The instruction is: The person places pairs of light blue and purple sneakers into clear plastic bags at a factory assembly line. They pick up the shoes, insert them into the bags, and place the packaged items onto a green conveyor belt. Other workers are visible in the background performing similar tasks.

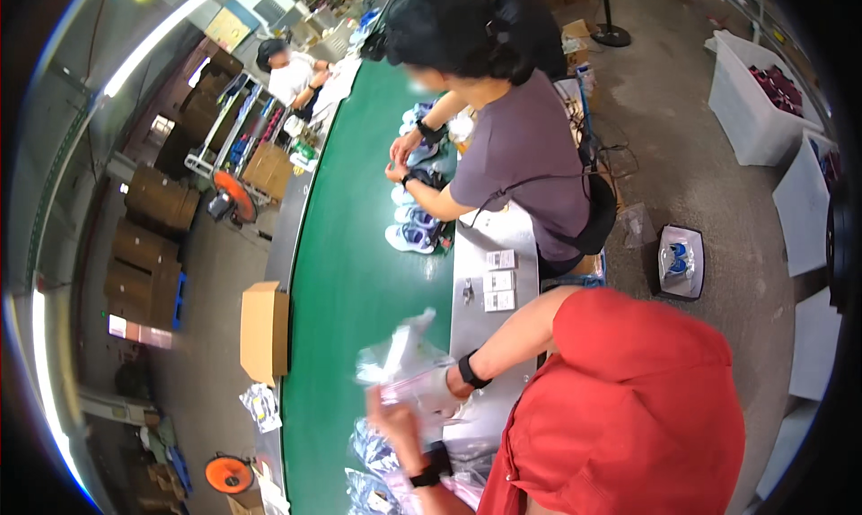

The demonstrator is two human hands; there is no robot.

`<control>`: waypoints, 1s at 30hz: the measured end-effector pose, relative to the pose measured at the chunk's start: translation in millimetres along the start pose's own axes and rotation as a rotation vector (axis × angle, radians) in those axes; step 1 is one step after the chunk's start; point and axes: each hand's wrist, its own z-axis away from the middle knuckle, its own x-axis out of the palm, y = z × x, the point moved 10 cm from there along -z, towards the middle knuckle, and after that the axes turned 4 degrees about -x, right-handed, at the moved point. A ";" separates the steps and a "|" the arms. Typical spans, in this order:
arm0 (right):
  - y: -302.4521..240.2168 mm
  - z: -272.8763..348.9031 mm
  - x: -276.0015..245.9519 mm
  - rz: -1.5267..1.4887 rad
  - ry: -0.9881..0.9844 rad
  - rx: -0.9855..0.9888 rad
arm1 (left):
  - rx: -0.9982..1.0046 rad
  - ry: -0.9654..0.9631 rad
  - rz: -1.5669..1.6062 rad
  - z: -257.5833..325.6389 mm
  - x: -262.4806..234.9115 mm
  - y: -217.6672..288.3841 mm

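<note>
A clear plastic bag (pixel 404 353) is held up over the green belt, smeared by motion; what lies inside it I cannot make out. My right hand (pixel 438 391) is closed on its near side, partly covered by the film, with a black band on the wrist. My left hand (pixel 397 427), blurred, pinches the bag's lower edge, and a black band circles that wrist too. Below my hands, several plastic-wrapped bluish packs (pixel 370 479) lie along the belt's edge.
The green conveyor belt (pixel 359 272) carries several pale sneakers (pixel 410 237), which a co-worker in a purple shirt (pixel 521 147) handles. Small white boxes (pixel 499 280) sit on the metal side table (pixel 467 326). A brown carton (pixel 264 334) stands on the far edge. White bins (pixel 759 102) stand behind.
</note>
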 end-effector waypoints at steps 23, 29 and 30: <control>103.2 -79.9 92.9 -0.124 -0.212 0.284 | -0.452 -0.077 0.414 -19.6 50.3 -50.1; 86.0 -1.7 119.6 -0.806 -0.361 0.294 | -0.847 0.481 0.837 17.0 10.5 -126.8; 95.2 13.0 119.1 -1.032 -0.283 0.443 | -0.832 0.427 0.789 19.7 11.8 -136.5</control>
